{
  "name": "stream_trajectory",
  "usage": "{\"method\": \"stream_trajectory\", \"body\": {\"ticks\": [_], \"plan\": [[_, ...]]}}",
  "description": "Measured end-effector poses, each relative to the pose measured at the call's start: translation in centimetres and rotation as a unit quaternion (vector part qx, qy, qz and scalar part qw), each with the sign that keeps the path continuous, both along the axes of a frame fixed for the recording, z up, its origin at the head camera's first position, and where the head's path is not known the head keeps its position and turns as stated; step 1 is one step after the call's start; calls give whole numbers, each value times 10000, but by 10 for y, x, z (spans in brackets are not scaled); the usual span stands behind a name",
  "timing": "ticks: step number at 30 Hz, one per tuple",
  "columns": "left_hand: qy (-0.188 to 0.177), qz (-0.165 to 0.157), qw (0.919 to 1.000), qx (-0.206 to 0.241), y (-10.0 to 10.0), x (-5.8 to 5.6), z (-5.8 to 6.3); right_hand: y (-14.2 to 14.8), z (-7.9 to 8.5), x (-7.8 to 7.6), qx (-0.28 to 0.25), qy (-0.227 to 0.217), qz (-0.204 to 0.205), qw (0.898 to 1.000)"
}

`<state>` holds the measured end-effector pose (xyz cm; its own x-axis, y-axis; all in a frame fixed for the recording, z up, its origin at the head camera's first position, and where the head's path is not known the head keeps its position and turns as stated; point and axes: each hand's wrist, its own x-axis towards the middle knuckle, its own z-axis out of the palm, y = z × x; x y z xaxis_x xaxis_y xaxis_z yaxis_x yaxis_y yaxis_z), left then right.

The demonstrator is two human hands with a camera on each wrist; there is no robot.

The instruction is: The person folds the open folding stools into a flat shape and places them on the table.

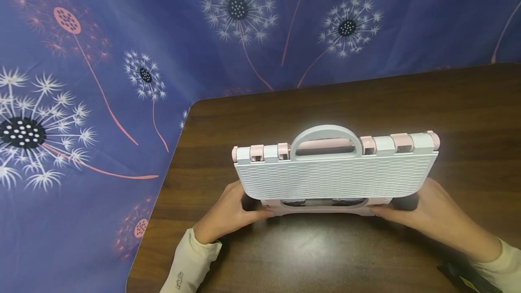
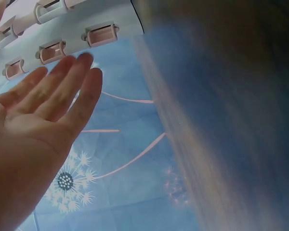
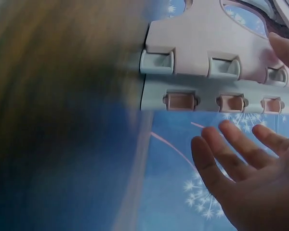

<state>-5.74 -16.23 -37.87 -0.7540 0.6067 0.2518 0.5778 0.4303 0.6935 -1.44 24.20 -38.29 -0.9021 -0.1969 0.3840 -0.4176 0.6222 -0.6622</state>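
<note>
A white-and-pink plastic folding stool [image 1: 338,177], with a basket-weave panel and pink hinge pieces, stands on the table in the head view. A grey arched handle [image 1: 327,129] rises from its top edge. At its left end is my left hand [image 1: 229,209], and at its right end my right hand [image 1: 433,214]. Both thumbs touch the pink lower part [image 1: 321,210]; in the head view the other fingers are hidden behind the panel. Straight, spread left fingers [image 2: 55,98] and right fingers [image 3: 231,154] show in the wrist views, close to the hinged white edge.
The brown wooden table [image 1: 305,257] has a rounded back left corner. Behind it and to the left hangs a blue dandelion-print cloth [image 1: 171,26]. A dark object [image 1: 460,277] lies partly under the right sleeve [image 1: 502,261].
</note>
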Motion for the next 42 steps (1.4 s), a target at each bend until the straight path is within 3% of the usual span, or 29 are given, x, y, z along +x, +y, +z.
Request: {"method": "stream_trajectory", "body": {"ticks": [8,24,42], "plan": [[54,-140,9999,28,1,1,0,-2,-2,0,180,392,446,9981],[375,-177,9991,42,2,0,0,-2,-3,1,322,219,120,9992],[343,-137,9993,19,1,-1,-1,-3,-3,-1,288,267,124,9992]]}}
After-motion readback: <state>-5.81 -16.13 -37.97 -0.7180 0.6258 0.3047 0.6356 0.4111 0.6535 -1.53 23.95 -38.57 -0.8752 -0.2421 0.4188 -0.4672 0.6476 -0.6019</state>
